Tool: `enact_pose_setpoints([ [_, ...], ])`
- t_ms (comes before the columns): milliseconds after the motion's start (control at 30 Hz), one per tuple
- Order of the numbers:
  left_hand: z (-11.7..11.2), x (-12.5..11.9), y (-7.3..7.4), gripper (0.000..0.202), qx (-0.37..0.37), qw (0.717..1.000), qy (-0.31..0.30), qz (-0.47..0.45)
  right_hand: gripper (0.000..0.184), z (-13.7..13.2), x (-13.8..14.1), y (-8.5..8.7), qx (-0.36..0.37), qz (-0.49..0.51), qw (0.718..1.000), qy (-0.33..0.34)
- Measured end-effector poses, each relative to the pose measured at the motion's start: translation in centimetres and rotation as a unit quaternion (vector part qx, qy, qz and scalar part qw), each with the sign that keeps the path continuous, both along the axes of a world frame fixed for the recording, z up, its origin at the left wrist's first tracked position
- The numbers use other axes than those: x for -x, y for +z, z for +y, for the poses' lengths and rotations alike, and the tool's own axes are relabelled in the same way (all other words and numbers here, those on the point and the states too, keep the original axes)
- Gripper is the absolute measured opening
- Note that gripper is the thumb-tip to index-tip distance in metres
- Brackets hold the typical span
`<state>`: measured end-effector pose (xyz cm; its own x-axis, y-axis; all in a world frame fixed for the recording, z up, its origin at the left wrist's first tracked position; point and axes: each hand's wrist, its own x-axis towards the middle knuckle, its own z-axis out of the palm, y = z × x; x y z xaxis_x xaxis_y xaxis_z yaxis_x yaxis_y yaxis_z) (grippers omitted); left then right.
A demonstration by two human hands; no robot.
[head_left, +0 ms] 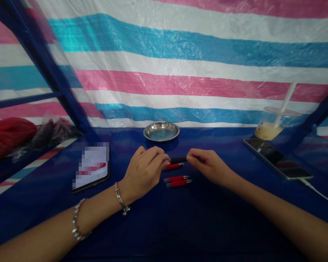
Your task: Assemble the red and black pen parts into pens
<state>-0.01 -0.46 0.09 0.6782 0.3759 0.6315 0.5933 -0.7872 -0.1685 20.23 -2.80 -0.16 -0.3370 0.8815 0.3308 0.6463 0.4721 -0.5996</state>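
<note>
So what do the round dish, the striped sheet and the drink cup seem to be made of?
Dish: polished metal, perhaps stainless steel, judging by its mirror-like shine. Striped sheet: likely glossy plastic tarp, since its creases catch the light. Cup: probably clear, smooth plastic; the drink shows through its wall.

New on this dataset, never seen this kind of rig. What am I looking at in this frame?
No machine here: a person works with two bare hands. There's one picture, taken by a camera on their head, looking forward and down, so the forearms enter from the bottom corners.

The left hand and right hand hold opposite ends of a black pen-like piece. Just below it on the blue table lie three red pen-like pieces with silvery tips.

Behind the hands sits a metal dish. A phone lies at left; at right are another phone with a white cable and a drink cup with a straw.
</note>
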Motion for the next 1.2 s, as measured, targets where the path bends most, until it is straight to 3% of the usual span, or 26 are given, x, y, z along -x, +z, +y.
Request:
enact_pose_setpoints([
  [100,0.2,0.0,0.2,0.015,-0.002,1.0,0.023,0.013,0.026,0.3,-0.1,-0.3,0.034,0.03,0.999,-0.006],
  [233,1.1,0.4,0.0,0.014,0.051,0.992,0.108,0.044,0.022,0.7,-0.6,-0.7,0.066,0.028,0.996,-0.05],
  [333,2.1,0.9,-0.4,0.013,0.099,0.978,0.166,0.075,0.022,0.7,-1.0,-0.3,0.102,-0.015,0.995,0.005],
  [400,2.6,1.1,-0.7,0.013,0.128,0.972,0.171,0.1,0.021,0.5,-1.1,0.1,0.127,-0.042,0.989,0.064],
  [533,2.9,1.2,-1.0,0.011,0.162,0.966,0.153,0.129,0.022,0.1,-1.0,0.4,0.144,-0.09,0.98,0.105],
  [800,1.9,0.7,-0.2,0.015,0.141,0.977,0.123,0.1,0.016,-0.2,-0.6,0.0,0.121,-0.143,0.976,0.111],
  [1000,0.6,0.3,0.4,0.03,0.103,0.992,0.036,0.06,0.013,-0.2,-0.6,0.4,0.102,-0.101,0.984,0.104],
  [1200,0.5,0.4,0.1,0.013,0.058,0.997,-0.041,0.001,0.014,0.1,-0.9,0.5,0.097,-0.074,0.989,0.088],
])
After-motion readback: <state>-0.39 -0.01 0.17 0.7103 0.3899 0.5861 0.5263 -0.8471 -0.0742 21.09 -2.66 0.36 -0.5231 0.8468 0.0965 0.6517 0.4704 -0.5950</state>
